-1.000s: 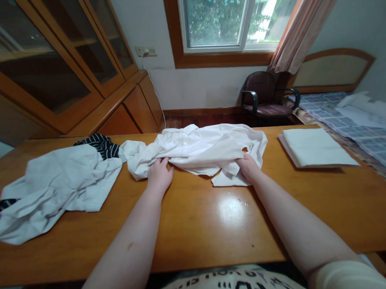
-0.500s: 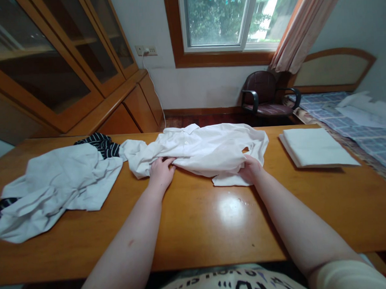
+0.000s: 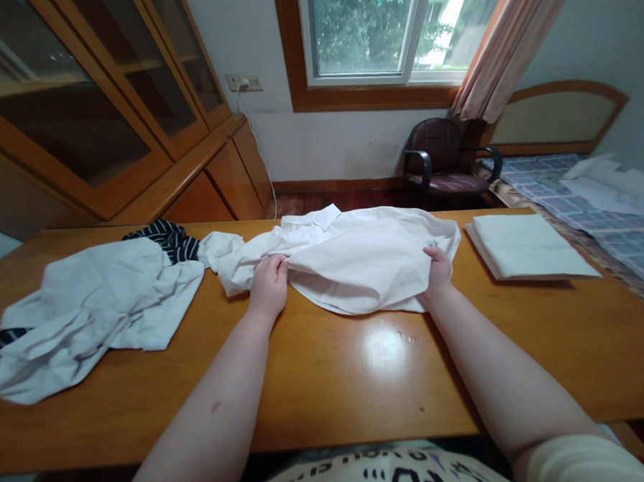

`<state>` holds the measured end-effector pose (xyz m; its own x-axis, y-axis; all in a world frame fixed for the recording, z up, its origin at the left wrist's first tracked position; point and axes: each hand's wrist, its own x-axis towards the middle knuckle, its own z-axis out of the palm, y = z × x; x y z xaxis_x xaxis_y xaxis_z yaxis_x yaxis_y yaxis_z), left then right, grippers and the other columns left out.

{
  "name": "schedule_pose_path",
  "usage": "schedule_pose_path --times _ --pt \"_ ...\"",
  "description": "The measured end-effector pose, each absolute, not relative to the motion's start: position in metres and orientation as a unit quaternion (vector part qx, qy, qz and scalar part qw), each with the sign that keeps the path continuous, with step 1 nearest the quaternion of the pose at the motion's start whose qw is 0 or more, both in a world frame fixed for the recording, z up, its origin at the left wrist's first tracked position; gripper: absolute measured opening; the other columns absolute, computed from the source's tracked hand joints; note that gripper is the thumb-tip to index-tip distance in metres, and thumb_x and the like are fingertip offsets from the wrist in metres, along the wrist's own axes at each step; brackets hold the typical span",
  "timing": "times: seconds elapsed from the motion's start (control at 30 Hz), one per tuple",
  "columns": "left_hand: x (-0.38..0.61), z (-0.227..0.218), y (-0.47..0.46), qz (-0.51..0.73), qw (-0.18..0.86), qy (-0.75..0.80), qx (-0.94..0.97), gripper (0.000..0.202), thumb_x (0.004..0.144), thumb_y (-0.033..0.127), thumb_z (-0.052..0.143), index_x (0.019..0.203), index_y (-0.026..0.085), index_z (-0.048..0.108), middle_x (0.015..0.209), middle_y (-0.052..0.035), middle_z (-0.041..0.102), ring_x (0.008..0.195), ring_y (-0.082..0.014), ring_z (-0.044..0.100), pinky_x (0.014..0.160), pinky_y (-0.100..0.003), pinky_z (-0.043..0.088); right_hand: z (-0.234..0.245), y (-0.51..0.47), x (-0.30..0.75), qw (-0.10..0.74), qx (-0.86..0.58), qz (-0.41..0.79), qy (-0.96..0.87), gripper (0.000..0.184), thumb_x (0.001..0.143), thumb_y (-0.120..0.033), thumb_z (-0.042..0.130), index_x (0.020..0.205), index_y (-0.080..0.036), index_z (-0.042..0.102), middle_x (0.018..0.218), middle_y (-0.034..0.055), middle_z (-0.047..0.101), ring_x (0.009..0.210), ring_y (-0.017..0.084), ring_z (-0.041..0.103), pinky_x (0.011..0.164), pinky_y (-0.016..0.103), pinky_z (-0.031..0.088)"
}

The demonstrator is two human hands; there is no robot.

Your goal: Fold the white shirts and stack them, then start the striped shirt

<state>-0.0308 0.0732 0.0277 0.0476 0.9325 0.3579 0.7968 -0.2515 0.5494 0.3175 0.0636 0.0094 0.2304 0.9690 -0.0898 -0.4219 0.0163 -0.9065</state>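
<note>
A wooden table (image 3: 330,391) spans the work area, with its near edge against the person's torso. Beyond it stand a glass-fronted wooden cabinet (image 3: 77,103) on the left and a window (image 3: 365,30) with a pale curtain (image 3: 511,37) at centre right. A dark padded armchair (image 3: 436,152) stands below the window. To the right is a bed with a blue checked cover (image 3: 629,243), bearing loose white items.

A white shirt (image 3: 361,264) lies at the centre of the far half of the table, bunched and not laid flat. Its collar points away from the person, and a broad panel of cloth is drawn across its middle.

The left hand (image 3: 269,285) is at the shirt's left-centre near edge. Its fingers curl over a narrow gathered fold, holding the cloth closed in the hand. The right hand (image 3: 439,271) is at the shirt's right side, where it grips the edge of the cloth in a similarly narrow hold. The two hands stand well apart, with the shirt spanning the space between them.

A crumpled pale grey garment (image 3: 88,303) lies to the left of the shirt, nearly touching it. Black-and-white striped fabric (image 3: 163,238) shows at the garment's far edge. A folded white cloth (image 3: 527,246) lies to the right of the shirt, just beside the right hand's side of the table.
</note>
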Motion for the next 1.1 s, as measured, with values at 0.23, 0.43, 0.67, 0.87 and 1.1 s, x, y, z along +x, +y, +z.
schedule_pose_path --times 0.23,0.43,0.67,0.87,1.1 --pt "-0.035 0.024 0.075 0.39 0.098 0.633 0.662 0.016 0.084 0.034 0.045 0.077 0.021 0.052 0.084 -0.0047 0.06 0.084 -0.0205 0.055 0.08 -0.032 0.044 0.002 0.069 0.315 0.734 -0.475 0.419 -0.246 0.035 0.074 -0.052 0.053 0.058 -0.023 0.042 0.052 -0.0042 0.048 0.052 0.014 0.053 0.058 0.028 0.048" --pt "-0.032 0.032 0.07 0.26 0.124 0.66 0.693 0.033 0.087 0.04 0.043 0.065 0.021 0.057 0.07 -0.0041 0.062 0.074 -0.0207 0.057 0.071 -0.031 0.044 0.012 0.057 0.305 0.644 -0.553 0.15 -0.507 0.03 0.078 -0.04 0.062 0.101 -0.02 0.059 0.114 0.0087 0.063 0.107 0.021 0.059 0.09 0.037 0.047" --pt "-0.022 0.028 0.066 0.122 0.108 0.543 0.824 0.038 0.085 0.033 0.049 0.117 0.019 0.063 0.125 -0.0094 0.062 0.119 -0.0269 0.051 0.102 -0.039 0.037 0.012 0.049 0.284 0.189 -0.525 0.223 -0.799 0.054 0.092 -0.042 0.044 0.141 -0.018 0.041 0.149 0.0143 0.036 0.14 0.027 0.028 0.113 0.051 0.018" --pt "-0.016 0.038 0.057 0.032 0.08 0.568 0.819 0.041 0.084 0.038 0.051 0.119 0.019 0.06 0.123 -0.012 0.063 0.112 -0.0309 0.056 0.093 -0.042 0.043 0.011 0.051 0.279 0.139 -0.562 0.195 -0.791 0.057 0.095 -0.041 0.036 0.144 -0.013 0.035 0.148 0.0134 0.039 0.139 0.026 0.03 0.115 0.047 0.018" --pt "-0.012 0.044 0.05 0.009 0.089 0.587 0.805 0.037 0.086 0.042 0.046 0.108 0.02 0.068 0.105 -0.0117 0.068 0.099 -0.029 0.062 0.085 -0.038 0.047 0.011 0.05 0.276 0.132 -0.577 0.174 -0.787 0.058 0.094 -0.042 0.037 0.144 -0.012 0.035 0.146 0.014 0.042 0.136 0.025 0.034 0.114 0.045 0.019"
